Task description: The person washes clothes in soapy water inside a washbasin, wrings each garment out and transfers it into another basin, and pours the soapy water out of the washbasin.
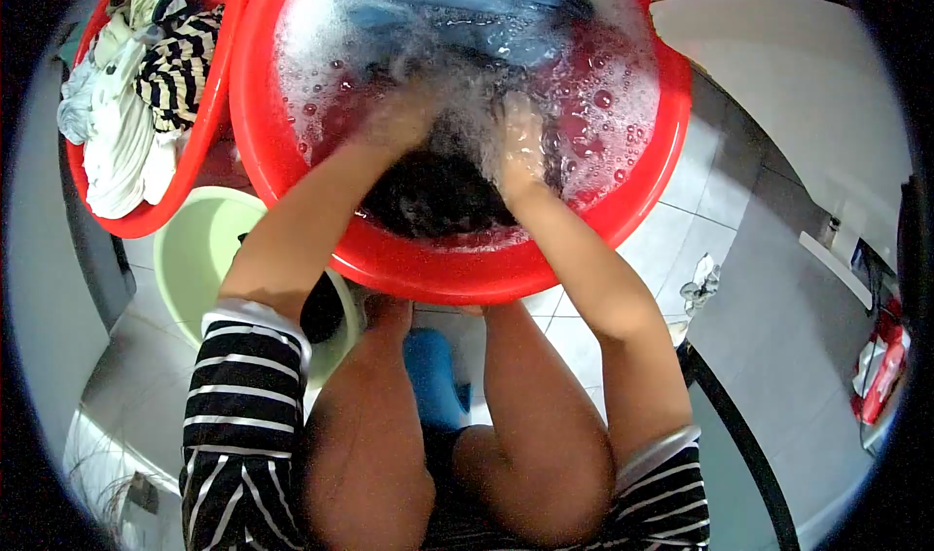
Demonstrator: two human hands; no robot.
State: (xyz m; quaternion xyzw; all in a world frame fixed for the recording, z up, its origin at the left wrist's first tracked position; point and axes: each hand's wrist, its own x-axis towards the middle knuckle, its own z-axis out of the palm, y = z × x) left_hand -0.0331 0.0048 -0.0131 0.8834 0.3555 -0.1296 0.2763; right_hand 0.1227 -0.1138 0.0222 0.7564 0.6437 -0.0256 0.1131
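Black, soft cloth (438,199) in white, sudsy water (628,113) inside the round red plastic basin (448,284) should handle heavy and slippery, best gripped by bunched folds, with left hand (411,113) and right hand (521,147) at it, their closure impossible to tell.

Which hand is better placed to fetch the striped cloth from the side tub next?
Probably the left hand. It is nearer the striped cloth; the right hand, also in the wash tub, would likely reach across the left forearm.
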